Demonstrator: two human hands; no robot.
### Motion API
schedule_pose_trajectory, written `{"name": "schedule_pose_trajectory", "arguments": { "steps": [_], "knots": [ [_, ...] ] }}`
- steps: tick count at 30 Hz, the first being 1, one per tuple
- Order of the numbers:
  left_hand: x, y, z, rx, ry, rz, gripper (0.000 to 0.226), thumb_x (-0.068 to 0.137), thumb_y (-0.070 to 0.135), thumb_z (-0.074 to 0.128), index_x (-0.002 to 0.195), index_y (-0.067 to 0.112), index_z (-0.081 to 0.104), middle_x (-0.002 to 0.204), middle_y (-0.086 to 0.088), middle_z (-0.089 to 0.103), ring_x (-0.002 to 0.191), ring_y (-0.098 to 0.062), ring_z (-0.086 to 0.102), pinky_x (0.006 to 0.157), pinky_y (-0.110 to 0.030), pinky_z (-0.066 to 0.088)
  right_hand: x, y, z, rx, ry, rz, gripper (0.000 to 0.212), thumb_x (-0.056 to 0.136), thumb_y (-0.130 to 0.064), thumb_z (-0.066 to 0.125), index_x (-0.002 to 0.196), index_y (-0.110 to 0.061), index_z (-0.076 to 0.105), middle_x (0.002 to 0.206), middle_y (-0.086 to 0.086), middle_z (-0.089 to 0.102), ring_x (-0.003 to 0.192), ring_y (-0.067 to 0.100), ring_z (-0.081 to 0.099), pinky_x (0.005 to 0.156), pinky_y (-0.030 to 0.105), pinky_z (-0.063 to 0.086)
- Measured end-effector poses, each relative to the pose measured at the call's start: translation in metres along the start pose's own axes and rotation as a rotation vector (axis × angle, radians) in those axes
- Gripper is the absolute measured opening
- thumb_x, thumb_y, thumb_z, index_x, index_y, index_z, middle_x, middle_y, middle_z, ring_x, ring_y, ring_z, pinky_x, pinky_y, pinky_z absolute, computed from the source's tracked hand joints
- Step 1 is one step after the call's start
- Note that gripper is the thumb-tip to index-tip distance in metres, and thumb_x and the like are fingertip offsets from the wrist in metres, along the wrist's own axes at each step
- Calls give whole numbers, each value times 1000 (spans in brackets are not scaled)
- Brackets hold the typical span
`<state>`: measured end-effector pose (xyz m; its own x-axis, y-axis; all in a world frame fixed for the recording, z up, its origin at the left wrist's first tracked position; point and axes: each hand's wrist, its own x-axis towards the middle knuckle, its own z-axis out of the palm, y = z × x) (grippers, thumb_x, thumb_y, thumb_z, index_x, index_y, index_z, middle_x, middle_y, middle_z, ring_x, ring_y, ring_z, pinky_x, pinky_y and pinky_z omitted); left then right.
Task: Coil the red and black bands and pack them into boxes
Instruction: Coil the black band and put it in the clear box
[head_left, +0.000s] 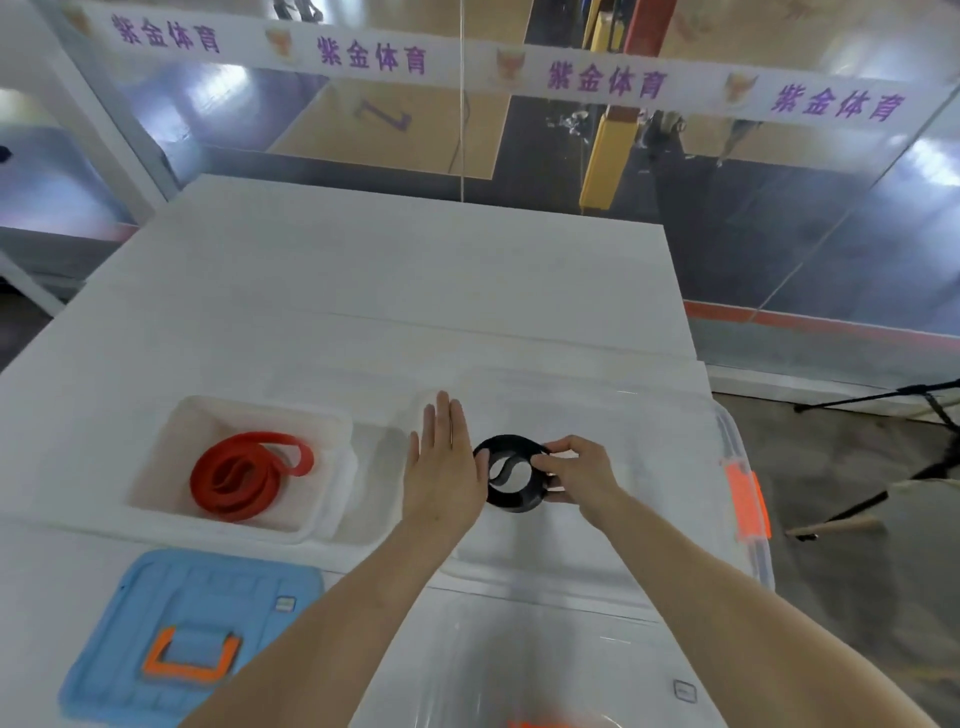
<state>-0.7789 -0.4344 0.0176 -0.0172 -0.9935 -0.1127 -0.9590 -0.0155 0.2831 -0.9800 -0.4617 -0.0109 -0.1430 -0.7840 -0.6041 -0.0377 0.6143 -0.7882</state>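
Left hand: released, fingers straight; flat against left side of black band
Right hand: pinching the coil's right rim
Black band: coiled; between both hands, over clear bin
Red band: loose coil inside white box; near its walls
Room: bare table beyond boxes; blue lid near-left

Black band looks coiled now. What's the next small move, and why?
Probably set the black coil down flat in the clear box beneath it: the right hand pinches its rim, the left hand is open beside it, and the red band already sits boxed.
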Motion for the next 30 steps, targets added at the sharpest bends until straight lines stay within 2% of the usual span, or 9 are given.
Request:
{"name": "schedule_pose_trajectory", "arguments": {
  "steps": [4, 11, 16, 21, 27, 30],
  "knots": [
    [2, -4, 4, 90, -16, -4, 83, 106, 47, 37, 163, 3, -2, 174, -14, -8, 161, -34, 9, 126, -47, 28, 25, 21, 9, 33, 18, 55, 21, 87, -4, 81, 102, -8, 66, 92, 19, 76, 69, 31, 71, 59, 35, 62],
    [3, -4, 2, 118, -44, -6, 85, 105, 48, 39, 163, 5, -6, 174, -12, -13, 161, -33, 8, 127, -46, 26, 52, 34, 20, 43, 44, 79, 20, 91, -2, 76, 108, -7, 67, 98, 21, 77, 74, 33, 73, 61, 37, 63],
    [4, -4, 4, 130, -43, -2, 87, 104, 48, 40, 163, 4, -7, 174, -13, -14, 161, -33, 9, 126, -46, 27, 69, 42, 28, -7, 125, 65, 25, 89, -2, 76, 110, -14, 71, 108, 25, 76, 97, 41, 76, 73, 49, 67],
    [3, -3, 1, 105, -46, -1, 89, 104, 48, 42, 163, 6, -9, 173, -10, -18, 161, -32, 8, 127, -46, 27, 75, 43, 32, -46, 188, 58, 32, 89, -2, 78, 118, -13, 70, 108, 22, 74, 99, 40, 74, 78, 57, 66],
    [1, 2, 1, 103, -56, -8, 90, 103, 48, 44, 163, 6, -9, 173, -10, -19, 161, -33, 10, 126, -46, 28, 75, 45, 28, -49, 173, 106, 42, 86, -10, 81, 123, -11, 61, 113, 21, 72, 97, 38, 73, 84, 55, 65],
    [2, 4, -2, 126, -89, -14, 92, 103, 47, 45, 163, 7, -12, 172, -9, -22, 161, -35, 5, 127, -49, 25, 70, 39, 24, -124, 153, 99, 51, 86, -20, 82, 131, -14, 59, 118, 16, 70, 106, 33, 68, 97, 51, 60]
  ]
}}
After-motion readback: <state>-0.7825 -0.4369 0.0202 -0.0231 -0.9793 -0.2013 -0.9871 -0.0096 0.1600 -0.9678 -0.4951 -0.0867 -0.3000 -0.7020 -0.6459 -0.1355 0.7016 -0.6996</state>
